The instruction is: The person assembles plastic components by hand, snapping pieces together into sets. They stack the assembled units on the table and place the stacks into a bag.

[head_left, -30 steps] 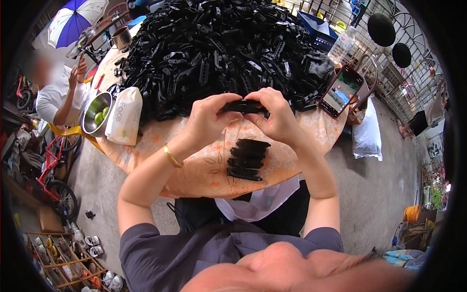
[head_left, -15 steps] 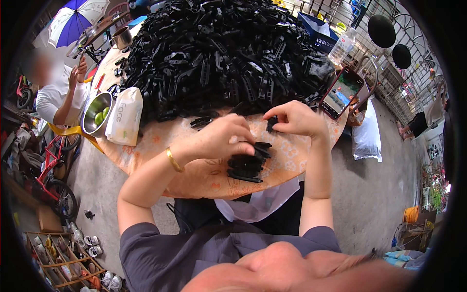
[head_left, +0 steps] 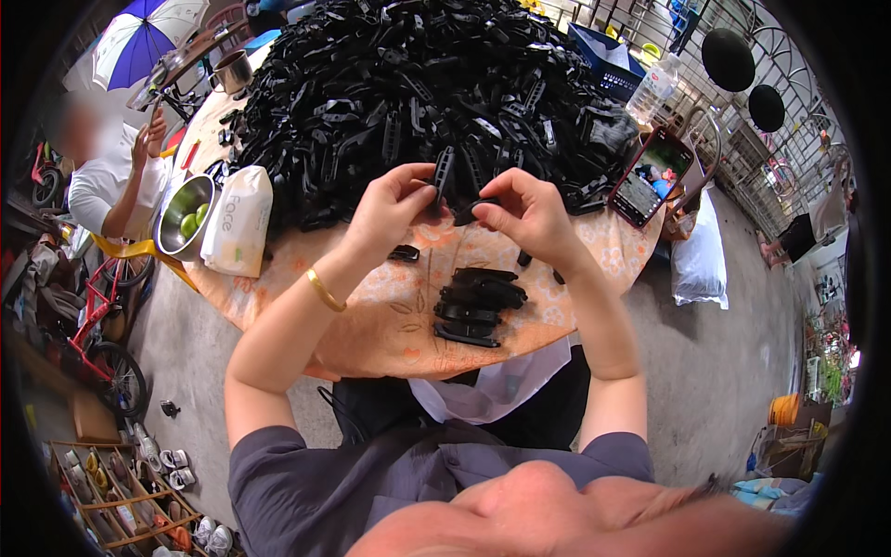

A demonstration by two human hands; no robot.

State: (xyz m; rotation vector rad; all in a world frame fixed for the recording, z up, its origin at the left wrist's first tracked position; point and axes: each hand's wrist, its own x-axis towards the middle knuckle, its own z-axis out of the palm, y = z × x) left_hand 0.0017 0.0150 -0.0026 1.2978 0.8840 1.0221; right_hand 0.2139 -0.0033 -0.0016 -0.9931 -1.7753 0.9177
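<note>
My left hand point(head_left: 401, 206) pinches a long black slotted plastic piece point(head_left: 445, 171), held upright at the near edge of a big heap of similar black plastic pieces point(head_left: 399, 102). Close beside it, the fingers of my right hand point(head_left: 529, 212) are closed on a dark black plastic piece point(head_left: 471, 212), whose shape is partly hidden by the fingertips. Below both hands, a small row of black pieces point(head_left: 471, 311) lies side by side on the orange patterned tablecloth point(head_left: 371, 343). One loose black piece point(head_left: 404, 252) rests near my left wrist.
A phone point(head_left: 652, 176) leans at the table's right, near a clear plastic bottle point(head_left: 654, 88) and a blue basket point(head_left: 603, 60). A tissue pack point(head_left: 238, 223) and a steel bowl point(head_left: 187, 218) with green fruit stand at left. Another person point(head_left: 111, 176) sits beyond them.
My left hand has left the small row and moved up to the heap, now with a slotted piece. My right hand has shifted slightly left and up, closer to it.
</note>
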